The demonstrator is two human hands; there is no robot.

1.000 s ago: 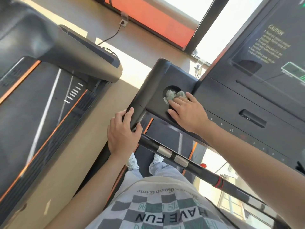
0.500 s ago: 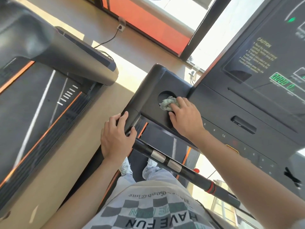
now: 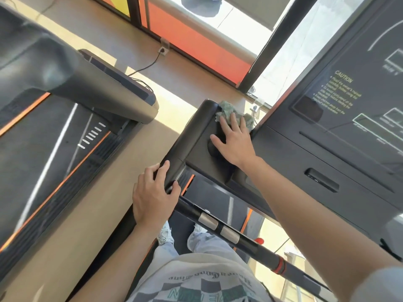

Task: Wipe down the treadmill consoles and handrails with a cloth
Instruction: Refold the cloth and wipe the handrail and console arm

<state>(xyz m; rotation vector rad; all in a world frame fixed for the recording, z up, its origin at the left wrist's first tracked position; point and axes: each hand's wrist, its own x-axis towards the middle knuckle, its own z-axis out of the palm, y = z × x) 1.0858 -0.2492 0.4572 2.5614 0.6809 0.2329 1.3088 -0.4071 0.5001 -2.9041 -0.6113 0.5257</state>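
At the far left corner of the console (image 3: 200,162), a crumpled green-grey cloth (image 3: 234,114) lies on the black surface, just beside the lower edge of the screen (image 3: 349,94). The right hand (image 3: 236,144) rests flat on it. Its fingers are straight and a little spread, their tips press the near part of the cloth, and no finger is curled round it. The palm covers most of a round dark recess (image 3: 212,149) in the console, and the thumb points to the left, apart from the cloth.

The left hand (image 3: 153,192) grips the handrail (image 3: 176,168) at the near left end of the console, with the fingers curled over the top and the thumb on the inner side.

A black bar (image 3: 250,243) with two silver plates (image 3: 208,221) and a red ring (image 3: 280,265) runs across in front of the person, under the right forearm. The screen shows a yellow CAUTION text, and lower on the console there is a narrow slot (image 3: 322,179). Between the arms one sees a checkered shirt (image 3: 207,286), pale jeans and light shoes (image 3: 165,234).

To the left stands a second treadmill (image 3: 98,83) with a dark belt (image 3: 43,160) edged in orange. By the far wall a cable is plugged into a socket (image 3: 163,50), near an orange panel (image 3: 196,46).
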